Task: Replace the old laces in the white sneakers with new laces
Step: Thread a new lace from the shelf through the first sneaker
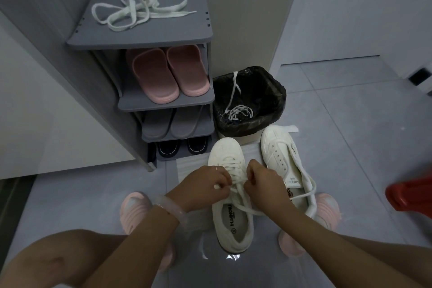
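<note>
Two white sneakers stand on the floor in front of me. The left sneaker (230, 206) is laced with a white lace (233, 166). My left hand (205, 184) and my right hand (264, 182) meet over its tongue, each pinching an end of that lace. One end trails across the shoe's opening (251, 210). The right sneaker (280, 154) has open eyelets along its side and a loose lace hanging over its heel. A bundle of white laces (138, 10) lies on top of the grey shoe rack (140, 40).
A bin with a black liner (250, 100) holds a coiled white lace (239, 112). Pink slippers (168, 72), grey slippers and dark shoes fill the rack's shelves. A red object (409, 196) sits at the right edge. My feet wear pink slippers (134, 210).
</note>
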### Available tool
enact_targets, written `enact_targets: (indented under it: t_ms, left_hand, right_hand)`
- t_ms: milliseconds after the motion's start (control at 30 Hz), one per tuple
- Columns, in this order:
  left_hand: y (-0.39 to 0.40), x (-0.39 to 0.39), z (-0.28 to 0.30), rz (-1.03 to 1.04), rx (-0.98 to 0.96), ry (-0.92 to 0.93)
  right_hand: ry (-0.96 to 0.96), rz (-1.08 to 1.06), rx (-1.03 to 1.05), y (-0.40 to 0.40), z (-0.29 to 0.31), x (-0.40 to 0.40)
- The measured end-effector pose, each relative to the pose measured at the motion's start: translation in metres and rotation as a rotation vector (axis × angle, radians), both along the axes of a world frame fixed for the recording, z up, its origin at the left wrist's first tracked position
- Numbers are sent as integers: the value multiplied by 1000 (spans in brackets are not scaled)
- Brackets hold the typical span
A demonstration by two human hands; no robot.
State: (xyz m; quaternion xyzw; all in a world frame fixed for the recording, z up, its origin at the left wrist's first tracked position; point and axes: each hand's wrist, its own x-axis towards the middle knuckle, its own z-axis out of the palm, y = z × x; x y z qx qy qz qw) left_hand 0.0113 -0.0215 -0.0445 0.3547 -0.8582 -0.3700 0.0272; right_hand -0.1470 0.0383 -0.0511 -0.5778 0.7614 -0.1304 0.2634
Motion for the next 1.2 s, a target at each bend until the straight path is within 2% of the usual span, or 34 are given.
enact_targets:
  t_ms: [133, 300, 467, 700, 900, 1067, 1200]
  left_hand:
    - [0, 0, -1, -25, 22, -33]
    - [0, -3, 2, -13, -4, -52]
    - [-1, 2, 3, 63, 18, -34]
    - [-2, 1, 7, 69, 180, -68]
    - [0, 2, 10, 86, 255, -50]
    - [1, 0, 23, 78, 331, 33]
    - [-2, 1, 42, 36, 510, 118]
  right_hand:
    - [-143, 67, 65, -3, 2, -10]
    - [-339, -50, 99, 2, 2, -17]
    - [-231, -41, 57, 1, 5, -14]
    - [-148, 163, -84, 2, 16, -14]
    - [-23, 375, -52, 4, 4, -8]
    - [-64, 342, -8, 2, -4, -11]
    - [-86, 306, 17, 0, -5, -9]
